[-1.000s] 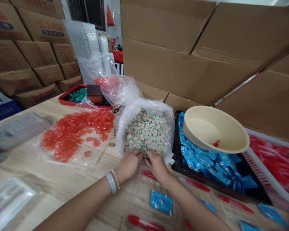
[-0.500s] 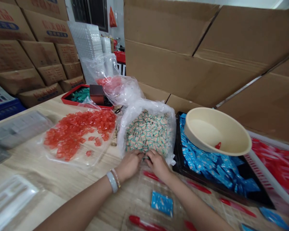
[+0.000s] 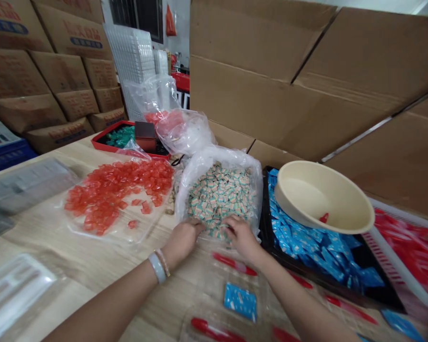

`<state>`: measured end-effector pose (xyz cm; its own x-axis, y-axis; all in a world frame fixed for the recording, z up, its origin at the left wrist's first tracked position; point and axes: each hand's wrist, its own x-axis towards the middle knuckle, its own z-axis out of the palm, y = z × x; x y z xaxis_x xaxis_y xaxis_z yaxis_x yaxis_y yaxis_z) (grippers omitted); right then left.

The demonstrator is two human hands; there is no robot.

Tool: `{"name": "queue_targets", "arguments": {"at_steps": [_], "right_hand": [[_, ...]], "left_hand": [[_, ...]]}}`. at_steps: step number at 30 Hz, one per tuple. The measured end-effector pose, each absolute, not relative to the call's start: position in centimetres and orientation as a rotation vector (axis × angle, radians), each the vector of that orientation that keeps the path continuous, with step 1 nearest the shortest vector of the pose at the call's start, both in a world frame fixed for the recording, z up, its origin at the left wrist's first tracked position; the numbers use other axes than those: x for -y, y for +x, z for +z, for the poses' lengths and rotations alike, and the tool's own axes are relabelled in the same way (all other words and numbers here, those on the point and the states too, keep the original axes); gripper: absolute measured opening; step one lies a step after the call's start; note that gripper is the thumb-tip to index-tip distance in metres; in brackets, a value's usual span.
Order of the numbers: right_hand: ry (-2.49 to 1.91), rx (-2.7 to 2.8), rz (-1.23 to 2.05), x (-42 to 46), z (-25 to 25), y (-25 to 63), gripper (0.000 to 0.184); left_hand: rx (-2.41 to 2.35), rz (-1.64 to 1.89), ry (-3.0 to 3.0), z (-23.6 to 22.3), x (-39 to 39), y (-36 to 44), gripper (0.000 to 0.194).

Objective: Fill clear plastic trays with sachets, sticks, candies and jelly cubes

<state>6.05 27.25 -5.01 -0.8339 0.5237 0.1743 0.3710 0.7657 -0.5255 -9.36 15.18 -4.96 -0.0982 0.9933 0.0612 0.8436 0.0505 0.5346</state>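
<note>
Both hands reach into the front of a clear plastic bag full of small green-and-beige wrapped candies. My left hand, with a bracelet on its wrist, has curled fingers dug into the near left of the pile. My right hand has curled fingers in the near right of the pile. What either hand grips is hidden among the candies. In front of the hands lies a clear plastic tray holding red sticks and a blue packet.
Red candies lie on open plastic at the left. At the right, a black tray of blue packets bears a cream bowl. A basket of red sticks sits far right. Cardboard boxes rise behind. Empty clear trays lie near left.
Both hands have spread a little apart at the front of the candy pile, the left going left and the right going right. The view has shifted slightly.
</note>
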Motion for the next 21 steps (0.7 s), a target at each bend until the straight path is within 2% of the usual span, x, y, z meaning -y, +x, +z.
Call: {"name": "queue_targets", "arguments": {"at_steps": [7,15,21], "right_hand": [[-0.731,2.607,0.852,-30.0,-5.5,4.6,0.014],[-0.758,2.788,0.445,-29.1,-6.0,3.6,0.017],[-0.746,2.794,0.432,-28.9,-5.7,3.7,0.013]], "left_hand": [[-2.037,0.802,1.716,-5.8,-15.2,-9.4,0.028],[-1.953,0.981,1.659,-6.1,-15.4,-9.9,0.027],[-1.923,1.116,1.623,-5.7,-15.4,-9.7,0.025]]}}
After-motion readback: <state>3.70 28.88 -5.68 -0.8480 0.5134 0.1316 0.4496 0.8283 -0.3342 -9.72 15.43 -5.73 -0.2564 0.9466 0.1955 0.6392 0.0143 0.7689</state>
